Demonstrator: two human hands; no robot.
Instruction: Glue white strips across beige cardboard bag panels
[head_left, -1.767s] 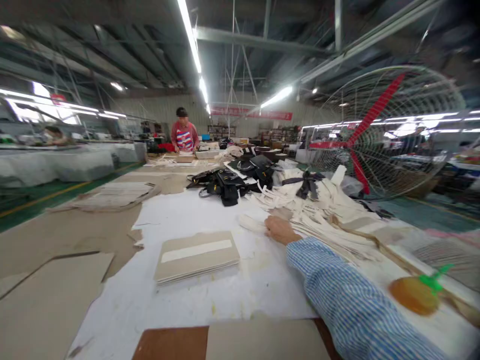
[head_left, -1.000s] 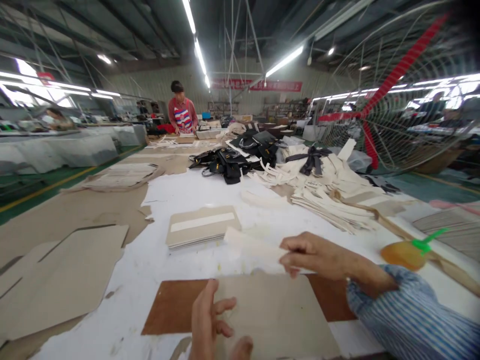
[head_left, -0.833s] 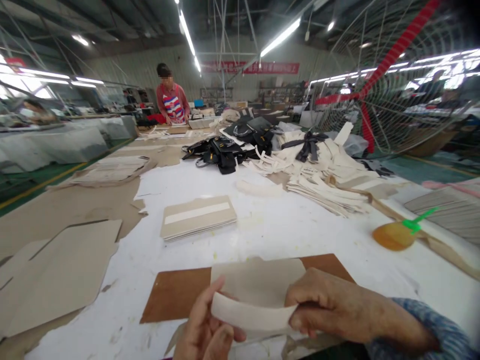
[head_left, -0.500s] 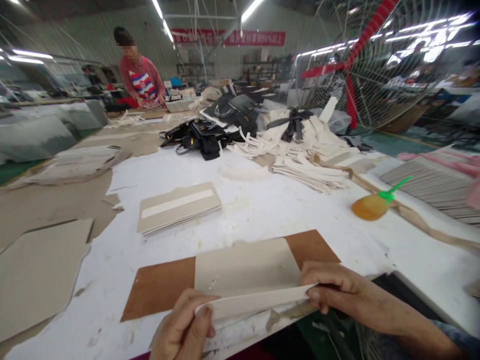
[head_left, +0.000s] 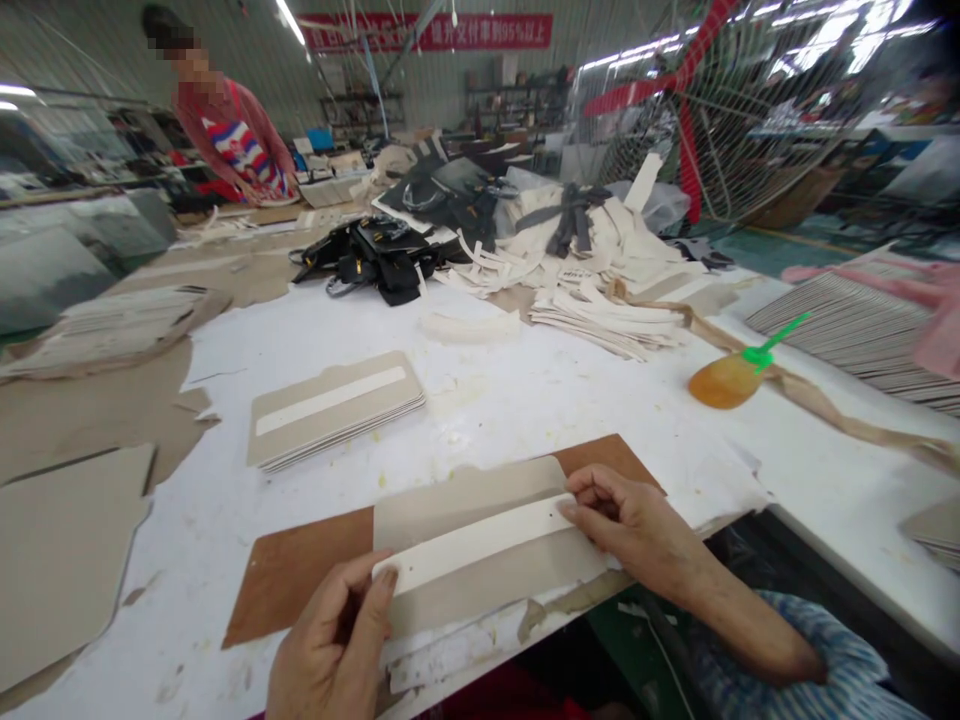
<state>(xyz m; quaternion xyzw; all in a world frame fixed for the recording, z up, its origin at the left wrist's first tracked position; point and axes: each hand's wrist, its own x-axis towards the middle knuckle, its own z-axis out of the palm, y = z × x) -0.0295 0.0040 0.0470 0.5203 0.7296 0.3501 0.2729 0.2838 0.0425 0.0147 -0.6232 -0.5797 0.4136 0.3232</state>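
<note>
Lower centre of the frame: a white strip (head_left: pixel 480 543) lies across a grey card (head_left: pixel 487 570), which rests on a brown board (head_left: pixel 292 570) at the near edge of the white table (head_left: pixel 525 410). The left hand (head_left: pixel 330 650) pinches the strip's left end, thumb on top. The right hand (head_left: pixel 637 525) presses the strip's right end with curled fingertips. Centre left: a stack of cards (head_left: pixel 334 408) bearing the same strip. Right: an amber bottle (head_left: pixel 724 380) lying on its side. Upper centre: heaped white strips (head_left: pixel 600 290) and black bags (head_left: pixel 382 255). Upper left: another person (head_left: pixel 225 140) standing at the far end.
</note>
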